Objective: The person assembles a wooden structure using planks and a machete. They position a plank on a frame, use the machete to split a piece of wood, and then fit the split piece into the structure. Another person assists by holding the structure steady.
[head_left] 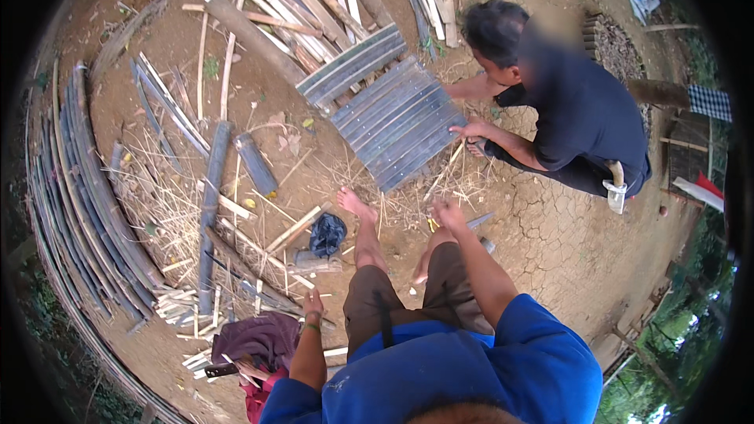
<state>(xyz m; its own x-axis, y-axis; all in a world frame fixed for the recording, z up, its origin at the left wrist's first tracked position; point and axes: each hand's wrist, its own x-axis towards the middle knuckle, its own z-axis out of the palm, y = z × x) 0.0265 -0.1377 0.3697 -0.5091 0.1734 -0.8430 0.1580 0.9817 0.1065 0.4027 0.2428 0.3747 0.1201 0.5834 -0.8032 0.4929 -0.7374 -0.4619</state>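
My left hand (313,308) is held low beside my left thigh with its fingers apart and nothing visible in it. Close to my right knee is my right hand (448,214), its fingers too blurred to read. A yellow object (433,224) and a grey pointed blade (479,220) show beside that hand; whether I hold either is unclear. Ahead of my bare feet lies a panel of dark split-bamboo slats (399,122). A crouching person in dark clothes (585,102) touches its right edge with one hand (471,129).
Long bamboo poles (86,196) lie stacked at left. Split strips (294,8) are heaped beyond the panel. A black plastic bag (327,234), bamboo offcuts and shavings (169,220) lie left of my feet. At lower left, another hand (250,373) shows near purple cloth (255,341) and a dark handle (221,371).
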